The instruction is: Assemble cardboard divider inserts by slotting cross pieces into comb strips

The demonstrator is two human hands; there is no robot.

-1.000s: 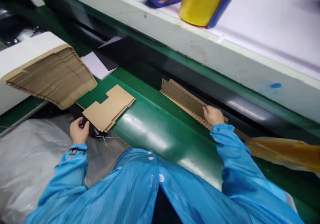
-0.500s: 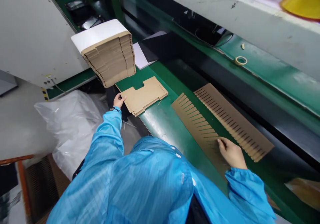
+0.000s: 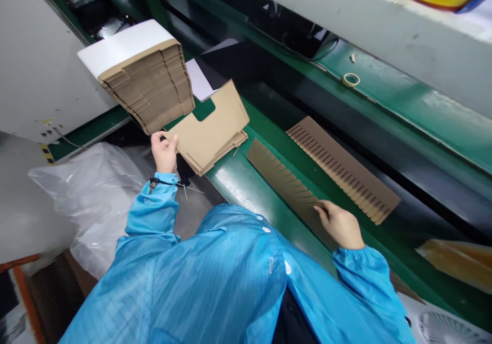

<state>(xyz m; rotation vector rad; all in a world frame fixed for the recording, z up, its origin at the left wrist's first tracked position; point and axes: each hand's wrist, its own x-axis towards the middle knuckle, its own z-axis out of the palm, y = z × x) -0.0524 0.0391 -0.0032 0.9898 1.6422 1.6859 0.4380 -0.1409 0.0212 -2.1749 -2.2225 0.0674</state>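
My left hand (image 3: 164, 152) pinches the near left corner of a brown cardboard sheet (image 3: 209, 128) with a notch in its far edge. That sheet is tilted up off a few similar pieces (image 3: 233, 142) lying beneath it on the green bench. My right hand (image 3: 340, 223) is closed on the slotted edge of a long cardboard strip (image 3: 282, 177), which stands tipped on its side. A second slotted cardboard strip (image 3: 344, 169) lies flat beyond it, its slots facing me.
A tall stack of folded cardboard (image 3: 149, 85) with a white top stands at the bench's left end. Behind are a tape roll (image 3: 350, 80) and a grey shelf (image 3: 369, 5). Clear plastic sheeting (image 3: 92, 195) hangs at left; a white fan (image 3: 442, 326) sits at lower right.
My left hand has lifted the notched sheet's edge from the pieces below. My right hand has tipped the near strip up from lying flatter. The whole view has shifted slightly.
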